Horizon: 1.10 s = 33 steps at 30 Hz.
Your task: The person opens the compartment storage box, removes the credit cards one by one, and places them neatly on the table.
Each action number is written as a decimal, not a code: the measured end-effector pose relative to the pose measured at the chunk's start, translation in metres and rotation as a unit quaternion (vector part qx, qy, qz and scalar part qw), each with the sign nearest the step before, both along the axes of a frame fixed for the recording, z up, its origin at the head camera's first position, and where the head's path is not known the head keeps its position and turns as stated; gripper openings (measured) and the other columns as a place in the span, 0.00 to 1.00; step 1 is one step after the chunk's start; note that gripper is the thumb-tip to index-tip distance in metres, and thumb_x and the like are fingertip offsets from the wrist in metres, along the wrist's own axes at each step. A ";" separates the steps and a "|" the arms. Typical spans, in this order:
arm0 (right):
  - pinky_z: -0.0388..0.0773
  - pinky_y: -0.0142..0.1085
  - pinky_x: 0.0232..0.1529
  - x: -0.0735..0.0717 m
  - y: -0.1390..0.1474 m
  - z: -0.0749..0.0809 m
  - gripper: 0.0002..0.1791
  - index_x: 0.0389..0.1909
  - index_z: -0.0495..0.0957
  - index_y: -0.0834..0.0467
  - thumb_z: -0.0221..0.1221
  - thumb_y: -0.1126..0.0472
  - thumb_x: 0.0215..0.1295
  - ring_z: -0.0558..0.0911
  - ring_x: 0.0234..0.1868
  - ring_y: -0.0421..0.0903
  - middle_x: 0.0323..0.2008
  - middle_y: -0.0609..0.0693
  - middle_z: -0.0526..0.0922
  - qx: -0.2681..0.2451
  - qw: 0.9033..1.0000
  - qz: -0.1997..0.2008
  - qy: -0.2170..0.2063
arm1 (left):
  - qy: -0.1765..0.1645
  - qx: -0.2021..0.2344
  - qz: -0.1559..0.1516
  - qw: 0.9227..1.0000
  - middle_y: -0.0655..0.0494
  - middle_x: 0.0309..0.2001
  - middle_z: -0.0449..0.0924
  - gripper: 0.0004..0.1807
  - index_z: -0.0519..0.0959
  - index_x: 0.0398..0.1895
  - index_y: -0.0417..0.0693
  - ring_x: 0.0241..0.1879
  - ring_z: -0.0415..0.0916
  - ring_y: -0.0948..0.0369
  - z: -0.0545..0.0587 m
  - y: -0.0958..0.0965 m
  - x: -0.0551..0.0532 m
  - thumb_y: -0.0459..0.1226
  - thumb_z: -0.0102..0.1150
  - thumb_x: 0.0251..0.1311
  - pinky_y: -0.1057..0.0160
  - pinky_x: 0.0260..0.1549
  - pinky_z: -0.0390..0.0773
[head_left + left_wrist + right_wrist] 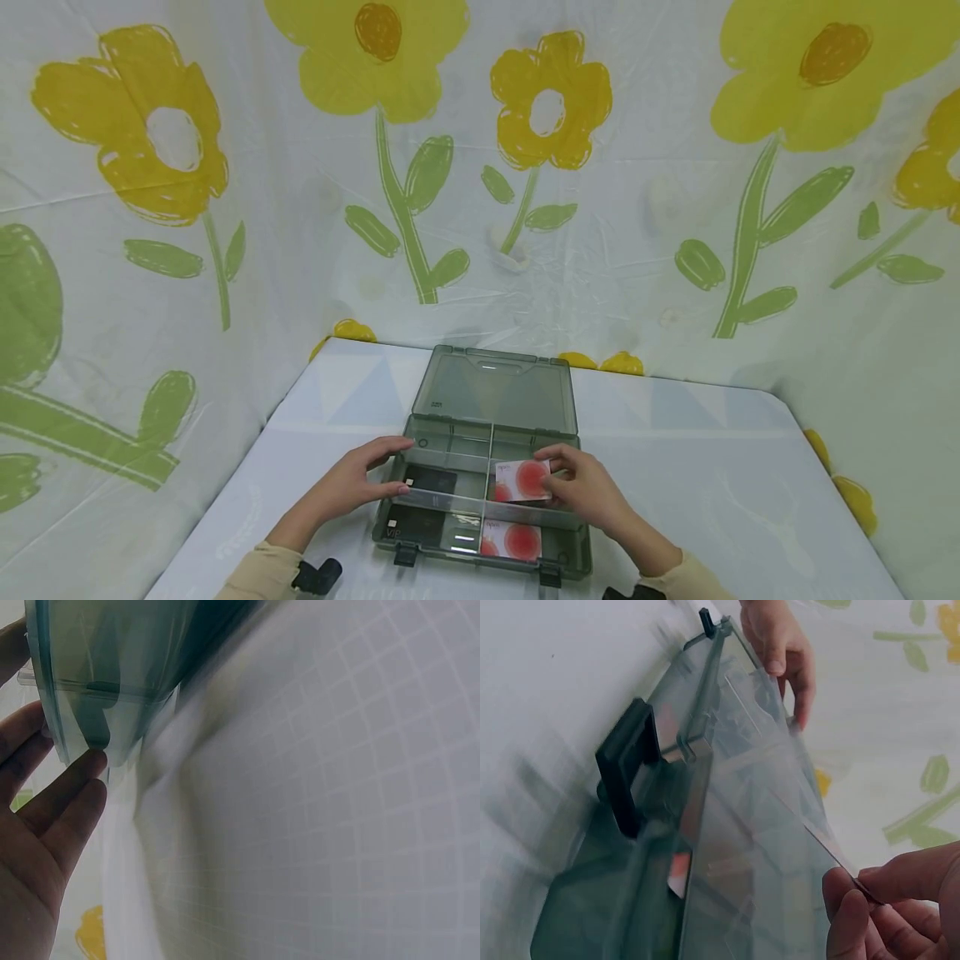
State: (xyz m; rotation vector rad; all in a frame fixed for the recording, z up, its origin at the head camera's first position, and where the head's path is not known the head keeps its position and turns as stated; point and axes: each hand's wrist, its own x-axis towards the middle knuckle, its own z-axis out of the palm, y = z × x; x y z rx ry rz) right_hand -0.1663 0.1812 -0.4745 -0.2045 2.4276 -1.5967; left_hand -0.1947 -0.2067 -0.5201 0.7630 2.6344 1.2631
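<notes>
A translucent grey-green divided plastic box (465, 429) stands on the table, its lid (498, 387) laid back. With thumb and fingers, my right hand (583, 485) pinches a white card with a red circle (521, 481) over the right middle compartment. In the right wrist view the card (832, 853) appears edge-on at the fingertips. My left hand (356, 479) rests at the box's left side, fingers extended and thumb apart. Those fingers lie along the outer wall in the left wrist view. A matching red-circle card (512, 542) lies in the front right compartment.
Dark cards lie in the left compartments: one in the middle (431, 479), and one marked VIP (415, 527) in front. Two dark latches (406, 554) stick out from the box's front edge. A flower-printed cloth (630, 250) hangs behind the white table (697, 500).
</notes>
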 end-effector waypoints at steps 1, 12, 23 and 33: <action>0.90 0.40 0.31 0.000 0.002 0.000 0.16 0.54 0.79 0.64 0.65 0.68 0.66 0.84 0.30 0.48 0.39 0.54 0.83 0.001 1.000 -0.002 0.002 | 0.000 0.000 0.001 1.000 0.48 0.69 0.71 0.40 0.72 0.71 0.45 0.68 0.69 0.44 0.000 0.000 0.000 0.54 0.70 0.60 0.44 0.66 0.73; 0.87 0.42 0.30 -0.006 0.033 0.007 0.16 0.56 0.79 0.61 0.63 0.66 0.69 0.81 0.31 0.51 0.38 0.54 0.81 0.020 0.999 -0.029 0.023 | -0.002 -0.002 0.001 1.000 0.49 0.70 0.70 0.41 0.71 0.72 0.46 0.69 0.68 0.44 -0.002 -0.002 -0.004 0.55 0.70 0.60 0.44 0.67 0.72; 0.82 0.35 0.30 -0.017 0.079 0.002 0.19 0.60 0.77 0.62 0.62 0.64 0.71 0.81 0.31 0.48 0.41 0.55 0.81 0.052 0.995 -0.089 0.013 | 0.003 -0.003 0.002 1.000 0.47 0.70 0.70 0.40 0.71 0.72 0.46 0.68 0.69 0.43 -0.003 -0.001 -0.001 0.54 0.70 0.60 0.43 0.66 0.72; 0.82 0.33 0.34 -0.031 0.124 -0.016 0.21 0.63 0.74 0.63 0.60 0.61 0.73 0.81 0.34 0.47 0.42 0.56 0.79 0.080 0.989 -0.123 0.005 | 0.003 -0.001 0.003 1.000 0.48 0.70 0.71 0.40 0.71 0.72 0.46 0.69 0.69 0.44 -0.002 -0.001 -0.001 0.54 0.69 0.60 0.44 0.66 0.72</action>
